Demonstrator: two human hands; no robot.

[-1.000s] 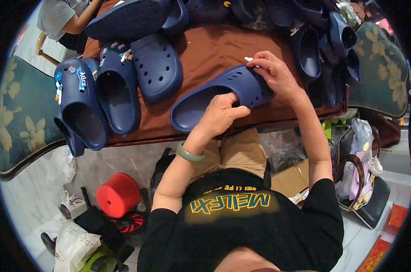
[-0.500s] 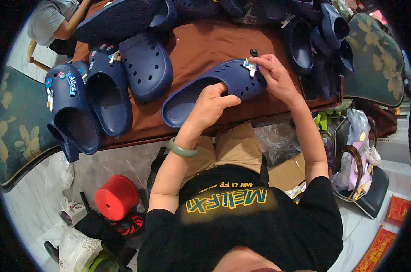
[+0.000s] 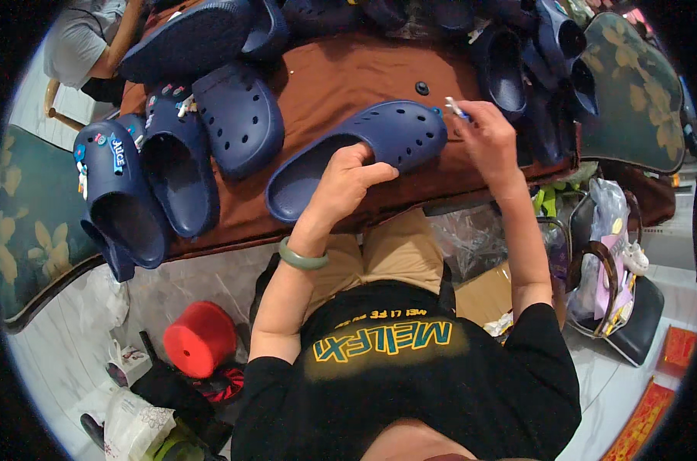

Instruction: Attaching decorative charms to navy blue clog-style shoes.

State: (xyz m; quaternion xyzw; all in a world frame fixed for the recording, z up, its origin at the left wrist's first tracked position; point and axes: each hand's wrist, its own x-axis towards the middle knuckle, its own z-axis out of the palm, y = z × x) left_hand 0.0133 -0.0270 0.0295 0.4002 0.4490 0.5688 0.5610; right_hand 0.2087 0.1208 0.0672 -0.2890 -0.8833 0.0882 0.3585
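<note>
A navy blue clog with holes in its upper lies on the brown cloth, toe to the right. My left hand grips its upper edge, some fingers inside the foot opening. Just beyond the toe, my right hand pinches a small white shoe charm with a bit of blue, clear of the clog. A tiny bright blue piece shows at the toe; I cannot tell whether it is fixed there. On the cloth behind the toe lies a small black disc.
More navy clogs stand at the left, one with a charm-covered upper and one plain. Further clogs crowd the right and far edges. Patterned chair backs flank the table. Another person's arm shows far left.
My right hand has drawn the white charm off the clog's upper, to the right. The black disc, upright near my fingers before, now lies on the cloth. My left hand keeps its grip.
</note>
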